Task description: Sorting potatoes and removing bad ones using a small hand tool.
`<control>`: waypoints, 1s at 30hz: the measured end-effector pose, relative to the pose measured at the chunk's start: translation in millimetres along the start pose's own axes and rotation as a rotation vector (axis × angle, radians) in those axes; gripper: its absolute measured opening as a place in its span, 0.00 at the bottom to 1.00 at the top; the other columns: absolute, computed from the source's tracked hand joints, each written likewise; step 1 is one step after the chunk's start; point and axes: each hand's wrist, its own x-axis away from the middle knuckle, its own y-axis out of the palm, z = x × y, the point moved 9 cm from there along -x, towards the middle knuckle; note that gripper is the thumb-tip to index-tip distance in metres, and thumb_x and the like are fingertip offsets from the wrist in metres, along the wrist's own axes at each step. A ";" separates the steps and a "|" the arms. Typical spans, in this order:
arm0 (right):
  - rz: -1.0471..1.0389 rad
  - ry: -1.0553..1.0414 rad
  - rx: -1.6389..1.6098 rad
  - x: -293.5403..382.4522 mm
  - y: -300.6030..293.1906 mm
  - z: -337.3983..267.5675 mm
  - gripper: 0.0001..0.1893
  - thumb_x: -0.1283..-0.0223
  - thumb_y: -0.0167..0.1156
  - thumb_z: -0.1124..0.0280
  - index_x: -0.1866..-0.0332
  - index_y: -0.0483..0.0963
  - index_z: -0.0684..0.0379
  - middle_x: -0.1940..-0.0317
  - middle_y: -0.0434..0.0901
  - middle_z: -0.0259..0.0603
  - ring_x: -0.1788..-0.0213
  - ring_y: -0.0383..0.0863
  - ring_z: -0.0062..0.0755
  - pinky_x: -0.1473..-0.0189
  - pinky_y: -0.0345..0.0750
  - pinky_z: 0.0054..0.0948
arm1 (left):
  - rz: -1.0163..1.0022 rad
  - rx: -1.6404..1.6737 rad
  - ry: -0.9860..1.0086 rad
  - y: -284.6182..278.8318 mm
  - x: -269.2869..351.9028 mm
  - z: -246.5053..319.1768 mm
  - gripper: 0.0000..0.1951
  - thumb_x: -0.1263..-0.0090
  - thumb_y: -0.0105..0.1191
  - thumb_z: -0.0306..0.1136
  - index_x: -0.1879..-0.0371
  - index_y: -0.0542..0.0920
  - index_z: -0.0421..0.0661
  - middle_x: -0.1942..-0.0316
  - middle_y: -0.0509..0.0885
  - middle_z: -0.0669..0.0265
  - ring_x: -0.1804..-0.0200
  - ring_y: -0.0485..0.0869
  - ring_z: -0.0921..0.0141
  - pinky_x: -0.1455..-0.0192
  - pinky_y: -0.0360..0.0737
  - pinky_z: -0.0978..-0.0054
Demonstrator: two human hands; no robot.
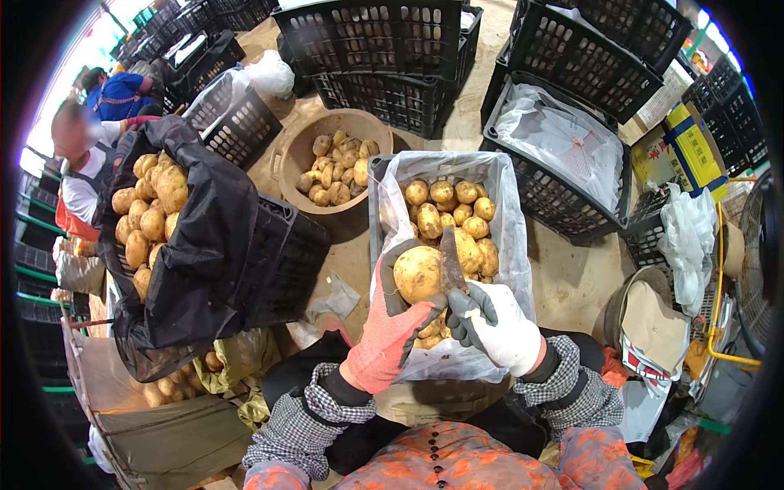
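My left hand (389, 324), in a red and dark glove, is closed around a large yellow potato (417, 274). In a white and grey glove, my right hand (495, 324) grips a knife with a broad, stained blade (451, 257); the blade lies against the potato's right side. Both hands are above a crate lined with translucent plastic film (513, 233), which holds many potatoes (430, 220). The knife's handle is hidden in my right hand.
Left stands a black crate with black cloth (214, 245) and heaped potatoes. A brown tub (286, 177) of potatoes sits beyond. Stacked black crates (380, 43) rise ahead; a film-covered crate (563, 147) is at right, near a fan (756, 257). Two people (82, 177) are at far left.
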 end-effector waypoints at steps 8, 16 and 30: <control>-0.047 0.044 -0.259 -3.0 0.5 -5.1 0.13 0.32 0.52 0.63 0.62 0.73 0.65 0.75 0.75 0.34 0.73 0.72 0.17 0.71 0.72 0.21 | -0.023 -0.184 0.023 8.2 1.4 10.8 0.36 0.36 0.50 0.20 0.27 0.55 0.46 0.36 0.67 0.64 0.37 0.71 0.73 0.40 0.72 0.77; 0.249 0.056 -0.485 -6.6 -28.3 -3.1 0.21 0.31 0.52 0.50 0.64 0.69 0.61 0.78 0.72 0.34 0.78 0.73 0.22 0.78 0.71 0.23 | -0.159 -0.006 -0.078 15.9 1.0 8.1 0.32 0.28 0.54 0.37 0.29 0.59 0.40 0.32 0.65 0.61 0.33 0.68 0.70 0.33 0.68 0.72; -0.045 0.134 -0.480 3.2 -2.8 -10.1 0.15 0.33 0.53 0.58 0.64 0.71 0.62 0.75 0.72 0.33 0.75 0.70 0.19 0.73 0.70 0.21 | -0.143 0.068 -0.078 3.3 -6.9 -17.0 0.28 0.26 0.51 0.40 0.33 0.61 0.40 0.42 0.74 0.63 0.42 0.76 0.71 0.40 0.73 0.72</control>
